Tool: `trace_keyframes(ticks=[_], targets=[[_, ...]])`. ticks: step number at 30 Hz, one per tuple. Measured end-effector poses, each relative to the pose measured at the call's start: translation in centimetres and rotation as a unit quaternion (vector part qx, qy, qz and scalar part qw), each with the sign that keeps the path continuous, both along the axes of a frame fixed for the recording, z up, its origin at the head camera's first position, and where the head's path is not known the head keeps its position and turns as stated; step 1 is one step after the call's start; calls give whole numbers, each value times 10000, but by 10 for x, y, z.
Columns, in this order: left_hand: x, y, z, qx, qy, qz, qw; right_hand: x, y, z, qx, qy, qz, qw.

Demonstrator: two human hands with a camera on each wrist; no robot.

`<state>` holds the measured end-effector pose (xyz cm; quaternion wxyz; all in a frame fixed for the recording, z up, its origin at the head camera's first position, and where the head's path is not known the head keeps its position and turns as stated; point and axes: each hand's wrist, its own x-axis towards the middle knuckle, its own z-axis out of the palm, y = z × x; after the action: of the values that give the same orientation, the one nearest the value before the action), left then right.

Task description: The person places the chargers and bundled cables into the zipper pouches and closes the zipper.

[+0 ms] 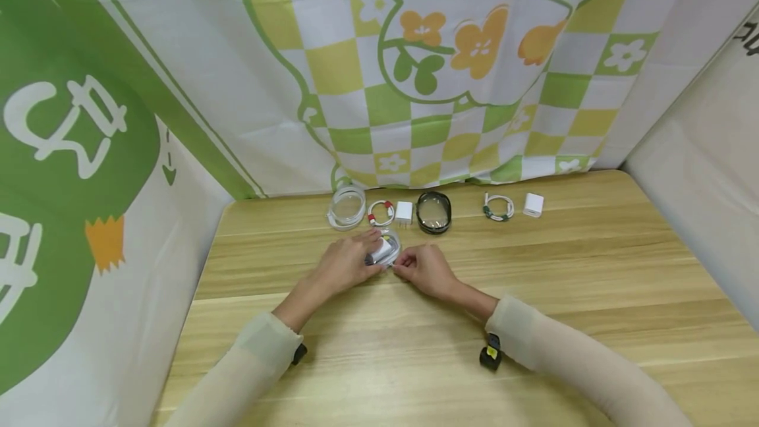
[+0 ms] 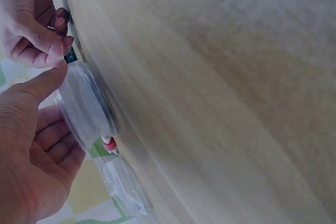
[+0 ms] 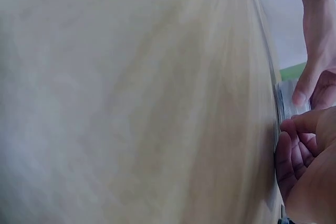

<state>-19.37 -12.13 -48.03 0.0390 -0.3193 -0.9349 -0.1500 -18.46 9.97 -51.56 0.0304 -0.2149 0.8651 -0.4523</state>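
A pale, clear-looking coiled cable (image 1: 391, 250) lies near the middle of the table, with something grey and white inside its ring. My left hand (image 1: 350, 261) grips the coil from its left side, thumb at the near edge and fingers over the far edge. At the coil's near right edge, my right hand (image 1: 428, 270) pinches a thin end of it between thumb and index finger. The left wrist view shows the coil (image 2: 84, 103) between the left thumb and fingers. In the right wrist view the right hand's fingers (image 3: 294, 153) partly cover the coil.
Along the back lie a clear coiled cable (image 1: 346, 208), a white cable with red ties (image 1: 381, 213), a white charger plug (image 1: 404, 211) and a black coiled cable (image 1: 433, 213). Farther right are a white cable with green ties (image 1: 498, 207) and another white adapter (image 1: 534, 204). A patterned curtain (image 1: 391, 117) hangs behind.
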Motion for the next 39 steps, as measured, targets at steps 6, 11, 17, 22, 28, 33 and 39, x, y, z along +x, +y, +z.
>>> trace_keyframes(ticks=[6,11,17,22,28,33,39], targets=[[-1,-1,-3,132,-28,-37,9999,3,-2,0,23,122,-71,9999],[-2,-2,-4,157,-109,-56,9998,3,0,-1,102,260,-66,9996],[-2,-4,-5,201,-266,-114,9994,1,5,-3,258,346,-141,9990],[-3,-6,-4,215,-406,-162,9988,-3,12,-2,277,327,-207,9989],[-4,-6,0,228,-551,-257,9979,-13,20,1,443,507,-323,9972],[-5,-8,1,245,-562,-372,9974,-20,23,1,506,452,-382,9970],[-7,-9,2,233,-604,-516,9966,-26,23,0,392,349,-475,9975]])
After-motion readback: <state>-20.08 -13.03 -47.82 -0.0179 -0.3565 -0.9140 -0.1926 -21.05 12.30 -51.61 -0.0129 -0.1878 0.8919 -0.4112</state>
